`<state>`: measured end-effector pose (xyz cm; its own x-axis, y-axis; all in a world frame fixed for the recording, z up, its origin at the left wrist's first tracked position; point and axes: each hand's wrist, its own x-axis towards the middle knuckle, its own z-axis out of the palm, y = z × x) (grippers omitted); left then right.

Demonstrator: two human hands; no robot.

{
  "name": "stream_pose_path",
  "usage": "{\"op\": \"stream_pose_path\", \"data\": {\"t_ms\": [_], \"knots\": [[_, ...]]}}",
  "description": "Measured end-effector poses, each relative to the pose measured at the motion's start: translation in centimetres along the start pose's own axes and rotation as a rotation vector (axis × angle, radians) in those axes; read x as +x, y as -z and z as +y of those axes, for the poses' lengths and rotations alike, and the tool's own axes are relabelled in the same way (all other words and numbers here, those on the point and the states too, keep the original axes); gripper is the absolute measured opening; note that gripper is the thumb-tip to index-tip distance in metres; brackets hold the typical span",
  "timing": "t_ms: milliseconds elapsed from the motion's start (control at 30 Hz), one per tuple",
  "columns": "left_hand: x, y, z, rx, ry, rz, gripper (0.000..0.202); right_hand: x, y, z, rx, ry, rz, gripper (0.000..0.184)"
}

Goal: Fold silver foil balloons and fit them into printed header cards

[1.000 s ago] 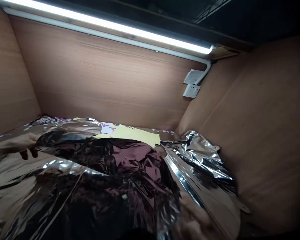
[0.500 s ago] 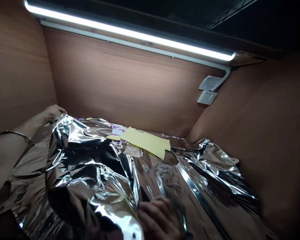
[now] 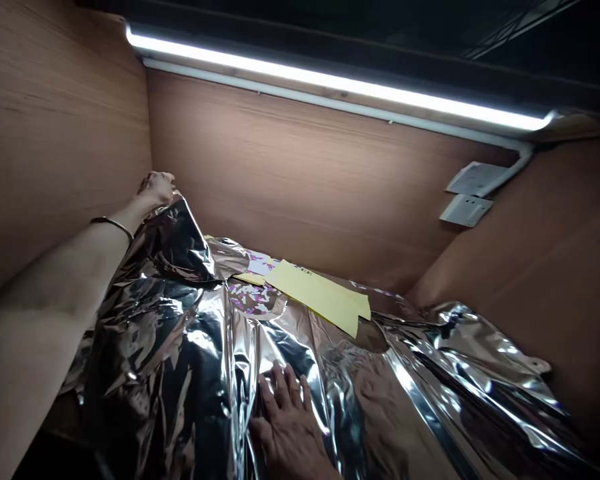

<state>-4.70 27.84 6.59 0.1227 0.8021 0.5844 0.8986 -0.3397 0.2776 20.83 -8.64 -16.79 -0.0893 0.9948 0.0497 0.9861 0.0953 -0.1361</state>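
Note:
At the far left, my left hand [image 3: 157, 187] is closed on the edge of a shiny foil balloon [image 3: 170, 327], flat and uninflated, lifting its corner. The lifted foil hangs in folds below the hand. My right hand [image 3: 293, 427] lies palm down on the foil at the front middle, fingers spread. More flat foil balloons [image 3: 400, 407] with rounded cut-outs lie underneath and to the right; their exact number cannot be made out. Yellow paper slips [image 3: 320, 293] rest on the pile, near a patch of pink-and-white patterned material [image 3: 253, 298] showing through a cut-out.
Brown wooden panels enclose the left side, the back [image 3: 300, 180] and the right. A lit tube lamp [image 3: 340, 79] runs along the top of the back panel. White socket boxes [image 3: 466, 210] are fixed at the back right. A crumpled foil part [image 3: 480, 340] rises by the right panel.
My left hand has raised the foil corner higher and carried it back. My right hand has spread flat on the foil. The view has shifted left.

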Motion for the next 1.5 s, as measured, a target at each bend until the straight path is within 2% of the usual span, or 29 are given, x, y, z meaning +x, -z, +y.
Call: {"op": "stream_pose_path", "data": {"t_ms": [67,133,167,233,300,333,367,400,433,500,567,633,733,833,967,1100,1300,1500], "knots": [[-0.5,0.9,1.6,-0.029,-0.065,0.057,0.028,0.8,0.1,-0.9,0.037,-0.047,-0.059,0.055],[-3.1,1.7,3.4,-0.049,-0.148,0.097,0.035,1.4,0.1,-1.3,0.049,-0.078,-0.076,0.055],[-5.3,1.8,4.2,-0.058,-0.199,0.103,0.039,1.7,0.0,-1.4,0.048,-0.094,-0.079,0.056],[-11.5,1.6,5.5,-0.070,-0.336,0.046,0.039,2.1,-0.3,-1.5,0.033,-0.110,-0.084,0.056],[-19.0,0.7,5.9,-0.057,-0.474,-0.068,0.034,2.4,-0.6,-1.5,0.010,-0.104,-0.066,0.057],[-22.6,0.2,5.7,-0.046,-0.525,-0.128,0.039,2.6,-0.8,-1.4,0.000,-0.081,-0.047,0.057],[-25.8,-0.4,5.2,-0.024,-0.565,-0.216,0.047,2.9,-0.9,-1.2,-0.006,-0.045,-0.019,0.056],[-28.5,-0.9,4.5,0.002,-0.583,-0.369,0.052,3.1,-0.9,-1.0,-0.007,0.004,0.012,0.056],[-30.6,-1.2,3.7,0.025,-0.554,-0.493,0.054,3.3,-0.8,-0.7,-0.005,0.060,0.047,0.054],[-32.6,-1.6,1.9,0.069,-0.432,-0.670,0.056,3.6,-0.1,0.4,-0.004,0.164,0.139,0.045],[-32.7,-1.9,0.2,0.106,-0.328,-0.746,0.055,3.3,1.1,2.0,-0.014,0.240,0.247,0.039],[-31.8,-2.4,-1.1,0.129,-0.290,-0.771,0.053,2.3,2.7,4.1,-0.022,0.332,0.323,0.045],[-30.5,-3.7,-2.4,0.161,-0.277,-0.786,0.050,-0.3,4.6,7.2,-0.016,0.454,0.356,0.056],[-30.0,-4.9,-3.4,0.190,-0.307,-0.791,0.054,-3.1,5.1,9.0,-0.071,0.504,0.352,0.060],[-29.4,-5.2,-4.1,0.210,-0.312,-0.789,0.054,-5.3,4.3,8.6,-0.153,0.575,0.394,0.046],[-28.5,-4.5,-4.1,0.200,-0.289,-0.788,0.056,-5.4,4.1,7.3,-0.165,0.619,0.420,0.031],[-27.5,-4.5,-4.5,0.212,-0.284,-0.784,0.056,-5.3,4.8,7.2,-0.133,0.743,0.291,0.028],[-26.7,-4.8,-5.7,0.233,-0.316,-0.750,0.051,-5.4,4.6,7.7,-0.122,0.814,0.235,0.031]]}}
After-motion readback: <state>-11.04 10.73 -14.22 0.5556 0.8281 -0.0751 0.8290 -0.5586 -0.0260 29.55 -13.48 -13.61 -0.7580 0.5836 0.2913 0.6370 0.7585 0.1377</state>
